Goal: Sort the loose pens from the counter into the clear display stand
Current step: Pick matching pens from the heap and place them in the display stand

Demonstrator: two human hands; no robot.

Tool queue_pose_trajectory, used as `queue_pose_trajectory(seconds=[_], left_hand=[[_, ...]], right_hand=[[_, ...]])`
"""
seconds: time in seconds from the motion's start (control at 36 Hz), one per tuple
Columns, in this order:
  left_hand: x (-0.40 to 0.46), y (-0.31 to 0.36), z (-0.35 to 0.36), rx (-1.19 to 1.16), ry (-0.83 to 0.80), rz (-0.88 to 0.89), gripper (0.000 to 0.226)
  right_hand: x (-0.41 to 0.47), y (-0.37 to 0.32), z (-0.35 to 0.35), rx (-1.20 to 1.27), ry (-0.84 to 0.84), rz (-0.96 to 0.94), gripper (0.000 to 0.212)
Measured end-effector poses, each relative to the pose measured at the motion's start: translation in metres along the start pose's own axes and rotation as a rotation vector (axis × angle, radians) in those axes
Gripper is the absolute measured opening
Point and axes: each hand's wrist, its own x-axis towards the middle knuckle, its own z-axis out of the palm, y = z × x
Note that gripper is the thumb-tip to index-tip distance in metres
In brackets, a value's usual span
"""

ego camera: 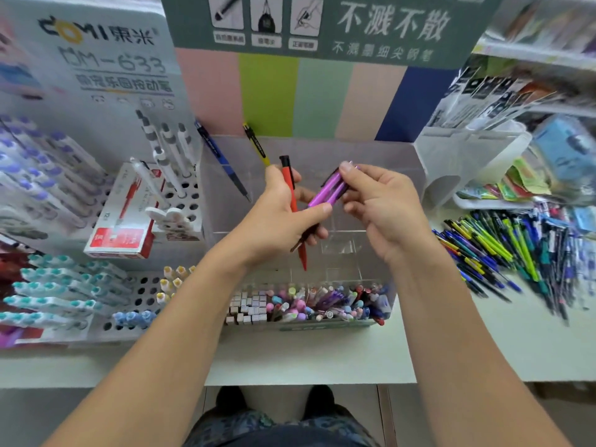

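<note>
Purple slim plastic pens (329, 188), 2 we think, sit pinched in our right hand (383, 208) above the clear acrylic display stand (403, 162); our left hand (280, 217) grips 1 red plastic pen (292, 195). Light, stiff, slippery: best held mid-barrel. Loose pens (503, 250) wait on the white worktop (309, 356), right.
</note>
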Motion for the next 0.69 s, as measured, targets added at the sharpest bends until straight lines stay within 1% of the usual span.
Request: queue_pose_trajectory(seconds=[0.06,0.08,0.14,0.22,0.25,0.31,0.33,0.39,0.44,0.5,0.58,0.64,0.67,0.69], left_hand=[[-0.003,0.003,-0.003,-0.077,0.019,-0.026,0.029],[-0.004,0.005,-0.005,-0.089,0.061,-0.035,0.023],[-0.004,0.007,-0.011,-0.073,0.166,-0.033,0.013],[-0.002,0.008,-0.017,-0.137,0.253,-0.028,0.018],[-0.002,0.008,-0.018,-0.160,0.269,-0.028,0.019],[-0.001,0.008,-0.018,-0.141,0.295,-0.006,0.020],[-0.001,0.008,-0.018,-0.115,0.302,0.019,0.022],[-0.001,0.006,-0.018,-0.067,0.302,0.078,0.025],[0.000,0.003,-0.020,-0.005,0.310,0.127,0.027],[0.000,0.001,-0.021,0.063,0.340,0.170,0.026],[0.003,0.000,-0.022,0.109,0.393,0.231,0.019],[0.005,0.001,-0.022,0.101,0.431,0.249,0.015],[0.007,0.001,-0.021,0.099,0.449,0.257,0.013],[0.008,0.001,-0.021,0.097,0.465,0.271,0.011]], right_hand=[[0.003,-0.010,-0.003,0.013,0.018,-0.063,0.019],[0.005,-0.017,-0.004,0.031,0.035,-0.115,0.019],[0.009,-0.034,-0.006,0.020,0.088,-0.289,0.019],[0.018,-0.059,-0.005,-0.201,0.156,-0.621,0.015],[0.022,-0.063,-0.001,-0.306,0.170,-0.705,0.014],[0.034,-0.063,0.009,-0.555,0.212,-0.808,0.019],[0.040,-0.060,0.015,-0.689,0.218,-0.826,0.023],[0.050,-0.052,0.027,-0.914,0.162,-0.795,0.024],[0.059,-0.042,0.036,-1.083,0.084,-0.708,0.023],[0.065,-0.036,0.045,-1.188,0.000,-0.609,0.025],[0.068,-0.032,0.053,-1.160,-0.082,-0.536,0.024],[0.064,-0.032,0.053,-1.059,-0.088,-0.525,0.012],[0.062,-0.031,0.051,-0.996,-0.093,-0.516,0.012],[0.060,-0.030,0.046,-0.948,-0.097,-0.499,0.020]])
